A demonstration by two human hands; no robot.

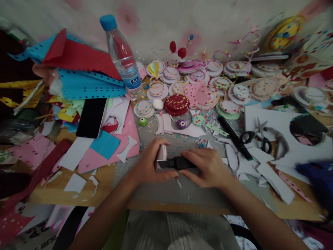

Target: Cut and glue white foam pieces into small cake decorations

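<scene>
Over the front of the cutting mat (161, 194), my left hand (152, 163) curls around a small white curved piece (163, 151), perhaps paper or foam. My right hand (208, 166) grips a slim black tool (180, 163) that looks like a utility knife. The narrow end of the tool points left and lies at the white piece, between my left thumb and fingers; whether it touches the piece I cannot tell. Beyond my hands lie a green punch (142, 121), a purple punch (181, 124) and white paper offcuts (186, 130).
A water bottle (125, 62) stands behind at left, by blue and red dotted sheets (88, 85) and a phone (91, 118). Several decorated paper hats (177, 104) line the back. Scissors (258, 135), a black marker (235, 139) and cut white sheets (270, 121) lie right.
</scene>
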